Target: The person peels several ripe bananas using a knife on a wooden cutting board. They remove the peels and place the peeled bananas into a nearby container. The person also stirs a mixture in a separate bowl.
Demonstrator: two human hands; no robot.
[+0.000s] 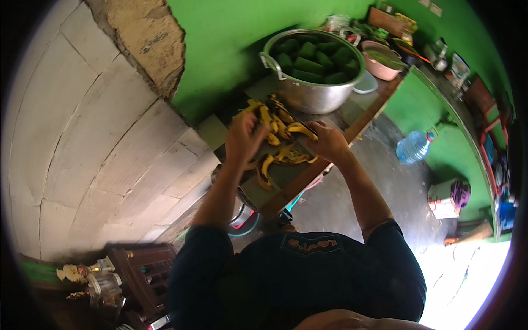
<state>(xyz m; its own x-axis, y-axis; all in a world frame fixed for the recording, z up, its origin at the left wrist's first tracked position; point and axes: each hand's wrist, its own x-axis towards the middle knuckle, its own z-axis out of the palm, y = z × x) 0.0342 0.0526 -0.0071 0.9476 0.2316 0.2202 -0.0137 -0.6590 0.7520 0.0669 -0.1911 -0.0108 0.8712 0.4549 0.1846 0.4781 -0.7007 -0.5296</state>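
Note:
Several ripe yellow bananas with dark patches lie bunched on the tiled counter. My left hand is at the left side of the bunch, its fingers curled near a banana; blur hides whether it grips one. My right hand is closed around the near end of a knife, whose dark, narrow blade points up and left over the bananas. A yellow banana lies just beside that hand. Nearer my body, banana peels are spread on the counter.
Behind the bananas stands a large metal pot full of green wrapped blocks. A pink pot and a pale lid are to its right. A wooden edge borders the counter. A large water bottle lies on the right.

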